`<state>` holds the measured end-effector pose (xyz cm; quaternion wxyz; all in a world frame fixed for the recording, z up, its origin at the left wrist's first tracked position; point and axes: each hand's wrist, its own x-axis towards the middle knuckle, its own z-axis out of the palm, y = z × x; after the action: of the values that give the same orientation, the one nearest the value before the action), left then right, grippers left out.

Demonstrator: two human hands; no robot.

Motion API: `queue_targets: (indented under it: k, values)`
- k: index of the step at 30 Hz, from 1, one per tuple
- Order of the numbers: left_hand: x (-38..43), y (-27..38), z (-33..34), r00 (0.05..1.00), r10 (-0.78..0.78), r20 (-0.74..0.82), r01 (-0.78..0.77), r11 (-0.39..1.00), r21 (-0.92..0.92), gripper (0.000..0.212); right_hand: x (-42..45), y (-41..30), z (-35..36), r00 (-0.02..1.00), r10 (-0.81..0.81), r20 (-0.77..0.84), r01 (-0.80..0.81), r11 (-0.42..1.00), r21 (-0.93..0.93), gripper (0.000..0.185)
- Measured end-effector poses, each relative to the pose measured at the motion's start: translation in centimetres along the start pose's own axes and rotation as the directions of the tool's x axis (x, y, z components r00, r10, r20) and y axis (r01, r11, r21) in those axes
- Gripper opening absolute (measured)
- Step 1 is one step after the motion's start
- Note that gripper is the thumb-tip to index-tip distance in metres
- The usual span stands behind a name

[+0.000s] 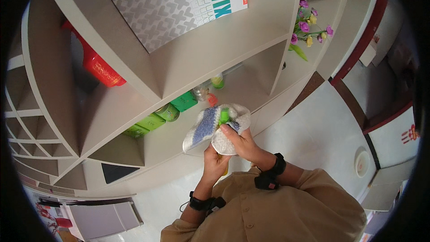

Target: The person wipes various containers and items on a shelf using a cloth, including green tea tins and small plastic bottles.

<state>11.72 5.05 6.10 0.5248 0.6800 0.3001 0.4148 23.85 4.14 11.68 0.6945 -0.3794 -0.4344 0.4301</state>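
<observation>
A white cloth (205,127) with a blue stripe is bunched up in front of my chest, before the lower shelf. My right hand (243,143) grips the cloth around a slim green object (224,116), its thumb pressing near the object's lower part. The green upper end stands out of the folds. Just below, my left hand (215,163) is closed at the cloth's lower edge. Something yellow (225,169) shows beside its fingers, apparently the same object's lower end; the cloth and fingers hide the middle.
Green boxes (151,121), a green tin (168,112) and a glass jar (200,92) line the lower shelf (248,74). Above lies a printed carton (161,10). A red container (100,67) sits left, artificial flowers (304,27) right. A shelf edge (215,69) runs just beyond my hands.
</observation>
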Motion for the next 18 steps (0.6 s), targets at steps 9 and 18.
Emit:
queue_targets:
  k: [9, 18]
  values:
    - [-0.9, 1.8, -1.4, 0.906, -0.157, 0.394, 0.319, 0.864, -0.389, 0.043, -0.2, -1.5, -2.8, 0.876, 0.413, 0.248, -0.468, 0.854, 0.229, 0.044]
    - [-0.7, -0.6, 0.2, 0.954, -0.231, 0.193, 0.272, 0.936, -0.223, 0.033, -0.8, 1.6, -0.7, 0.934, 0.311, -0.175, -0.302, 0.950, 0.078, 0.021]
